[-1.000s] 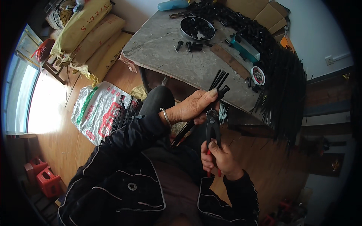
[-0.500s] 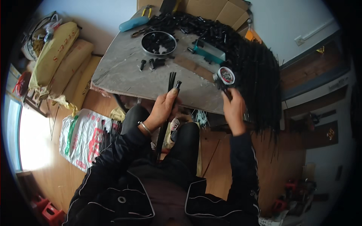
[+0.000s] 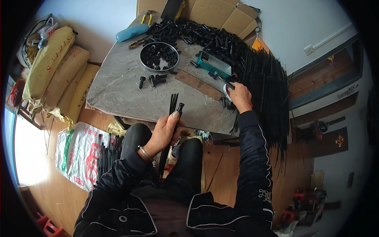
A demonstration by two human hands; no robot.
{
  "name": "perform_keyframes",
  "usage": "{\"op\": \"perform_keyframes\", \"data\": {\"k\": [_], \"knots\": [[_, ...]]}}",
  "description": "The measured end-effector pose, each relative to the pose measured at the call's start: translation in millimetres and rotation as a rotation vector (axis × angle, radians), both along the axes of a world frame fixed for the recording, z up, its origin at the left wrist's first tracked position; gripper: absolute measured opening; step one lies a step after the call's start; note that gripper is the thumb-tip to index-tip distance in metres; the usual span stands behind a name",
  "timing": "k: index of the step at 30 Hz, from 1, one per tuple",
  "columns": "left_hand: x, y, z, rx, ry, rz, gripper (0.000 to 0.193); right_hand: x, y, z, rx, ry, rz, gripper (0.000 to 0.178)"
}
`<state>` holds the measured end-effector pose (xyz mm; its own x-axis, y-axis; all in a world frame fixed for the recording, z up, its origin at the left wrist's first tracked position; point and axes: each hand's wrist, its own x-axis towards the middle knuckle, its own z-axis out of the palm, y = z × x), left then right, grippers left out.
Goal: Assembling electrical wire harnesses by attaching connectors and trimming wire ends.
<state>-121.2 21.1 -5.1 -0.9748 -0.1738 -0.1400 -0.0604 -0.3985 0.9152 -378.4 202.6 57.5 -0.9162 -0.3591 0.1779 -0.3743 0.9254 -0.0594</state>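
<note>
My left hand (image 3: 162,132) is closed around a bundle of thin black rods (image 3: 173,103), whose tips rise past the table's front edge. Under its thumb it also grips a black cylindrical fitting (image 3: 180,107). At the right of the table, my right hand (image 3: 241,96) is closed on a dark tool with a straight handle (image 3: 226,81), its far end near a teal box (image 3: 216,65). A small hammer is possible, but its kind is not clear. A round white tub (image 3: 227,91) is partly hidden beside that hand.
A round metal tray (image 3: 177,62) holds black fittings; loose ones (image 3: 142,82) lie in front. A rusty flat bar (image 3: 199,84) crosses the grey table (image 3: 114,87). Black parts (image 3: 205,35) are heaped at the back, with long black rods (image 3: 268,94) at right. Sacks (image 3: 51,63) stand left.
My right hand has moved up and farther over the table with the dark tool, which now points toward the teal box. My left hand keeps its grip; the whole view has shifted slightly.
</note>
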Motion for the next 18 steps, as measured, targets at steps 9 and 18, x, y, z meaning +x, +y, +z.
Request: {"op": "perform_keyframes", "data": {"k": [9,18], "knots": [[7,5,4,0.012,0.001,0.014,0.059,-2,22,19,-0.241,-0.014,-0.068,0.029],[42,18,25,0.028,0.085,0.124,0.048,139,10,7,-1.485,-1.17,0.301,0.034]]}}
